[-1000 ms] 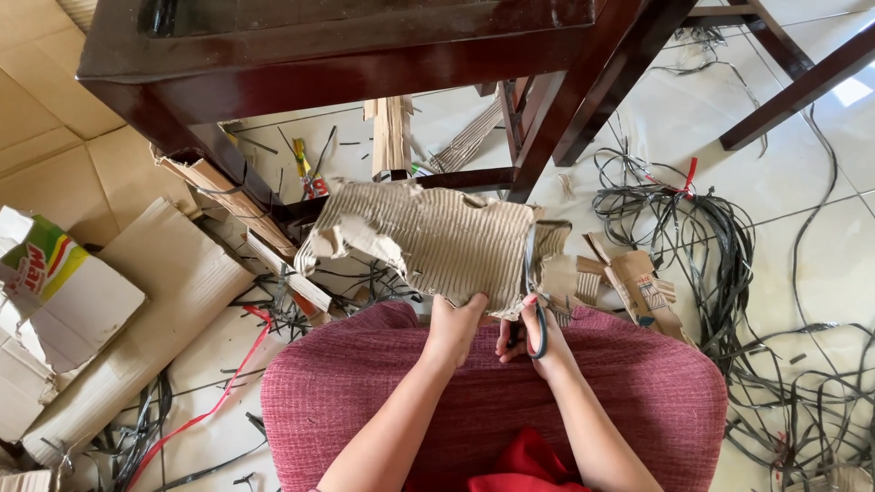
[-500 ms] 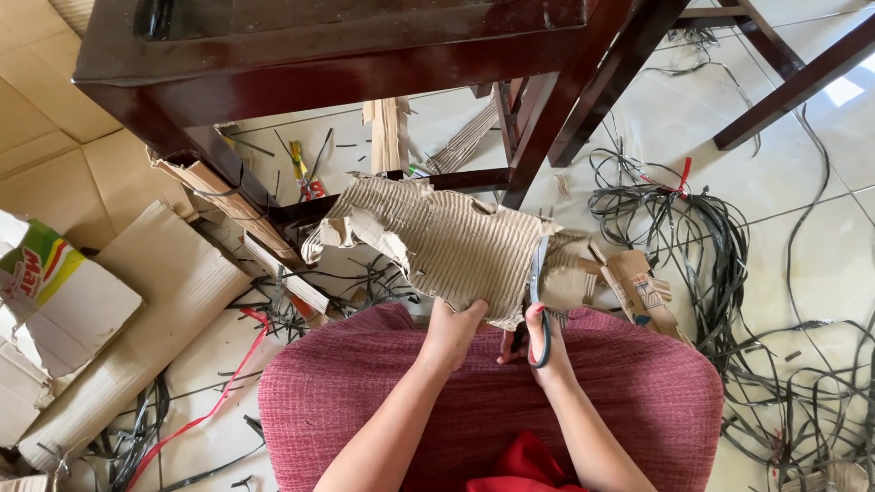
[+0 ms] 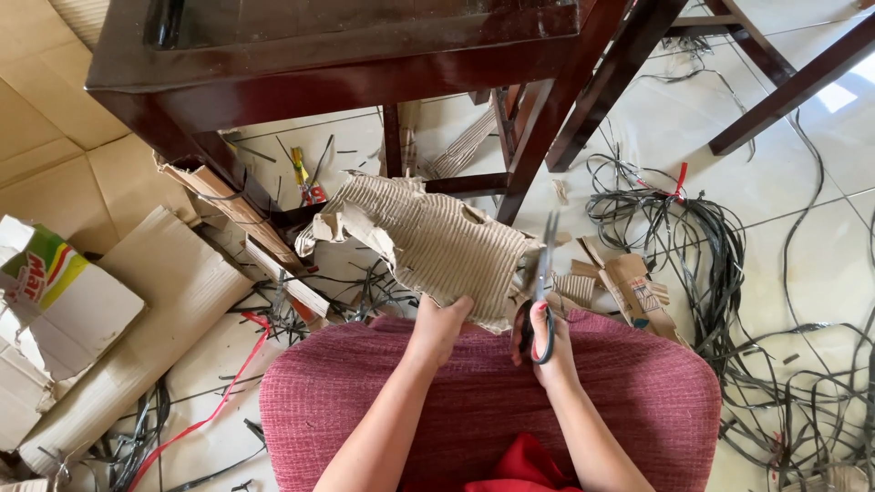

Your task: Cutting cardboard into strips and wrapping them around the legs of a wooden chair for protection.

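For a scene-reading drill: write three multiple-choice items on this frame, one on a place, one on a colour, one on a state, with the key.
1. Where does the left hand grip the corrugated cardboard sheet?
A. its near edge
B. its far edge
C. not at all

2. What colour is the strap on the floor beside the left knee?
A. blue
B. red
C. white

3. How do the blades of the scissors in the right hand stand?
A. folded away
B. parted
C. lying on the floor

Key: 1 A, the fingers pinch the edge nearest the lap. 2 B, it shows red against the pale tiles. 3 B, the blades stand apart at the sheet's right edge.
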